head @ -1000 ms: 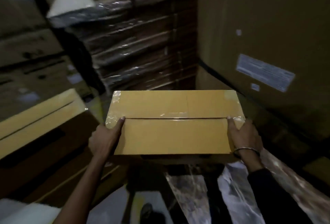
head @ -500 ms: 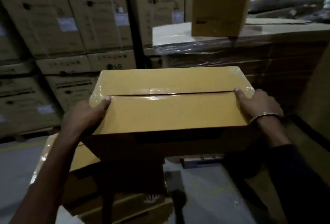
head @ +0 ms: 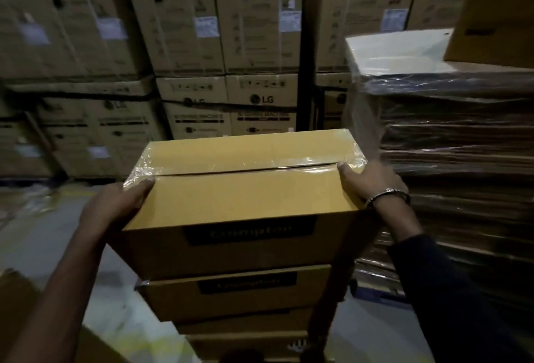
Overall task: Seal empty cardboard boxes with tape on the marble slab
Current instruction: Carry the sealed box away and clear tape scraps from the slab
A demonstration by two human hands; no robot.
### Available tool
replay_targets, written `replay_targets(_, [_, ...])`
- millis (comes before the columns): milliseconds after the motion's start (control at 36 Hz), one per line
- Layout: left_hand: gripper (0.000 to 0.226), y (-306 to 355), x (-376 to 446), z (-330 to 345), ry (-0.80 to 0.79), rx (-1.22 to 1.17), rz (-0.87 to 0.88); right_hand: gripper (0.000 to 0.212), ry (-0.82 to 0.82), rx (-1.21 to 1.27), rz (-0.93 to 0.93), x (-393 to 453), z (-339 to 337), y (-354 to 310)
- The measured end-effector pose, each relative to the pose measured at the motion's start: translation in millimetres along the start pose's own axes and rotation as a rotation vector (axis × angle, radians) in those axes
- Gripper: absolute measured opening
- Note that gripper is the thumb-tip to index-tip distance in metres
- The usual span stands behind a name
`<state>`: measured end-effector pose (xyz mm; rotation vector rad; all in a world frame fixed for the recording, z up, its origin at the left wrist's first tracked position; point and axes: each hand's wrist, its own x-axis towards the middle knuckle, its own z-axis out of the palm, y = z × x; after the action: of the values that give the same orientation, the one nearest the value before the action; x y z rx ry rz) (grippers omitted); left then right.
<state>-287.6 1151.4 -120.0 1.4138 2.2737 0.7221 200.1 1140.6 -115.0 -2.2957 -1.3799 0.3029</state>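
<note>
Stacked printed cartons [head: 185, 30] wall the background; both hands, left hand [head: 115, 206] and right hand [head: 367, 180], grip a glossy-taped rectangular cardboard box [head: 242, 197] by its ends.

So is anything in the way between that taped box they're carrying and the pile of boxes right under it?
Nothing visible. The left hand and right hand hold the taped box by its ends, directly over the stack of boxes. No gap or object shows between them; whether it already rests there cannot be told.

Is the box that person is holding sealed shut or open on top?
Shut: clear tape runs along the top seam of the held box, both flaps lying flat.
</note>
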Motion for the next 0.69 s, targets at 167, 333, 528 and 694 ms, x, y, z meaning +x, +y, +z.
replay_targets(167, [0.093, -5, 5, 12, -0.026, 0.137, -0.031, 0.077, -0.059, -0.059, 0.033, 13, 25, -9])
replay_targets(333, [0.096, 0, 6, 21, 0.051, 0.238, -0.028, 0.08, -0.066, -0.081, 0.038, 16, 24, -5])
replay_targets(528, [0.061, 68, -42, 52, 0.308, 0.268, 0.374, 0.069, -0.023, -0.104, -0.007, 7, 12, 0])
replay_targets(694, [0.045, 148, -105, 115, 0.105, 0.034, 0.79, 0.053, 0.138, 0.054, -0.03, -16, -2, 38])
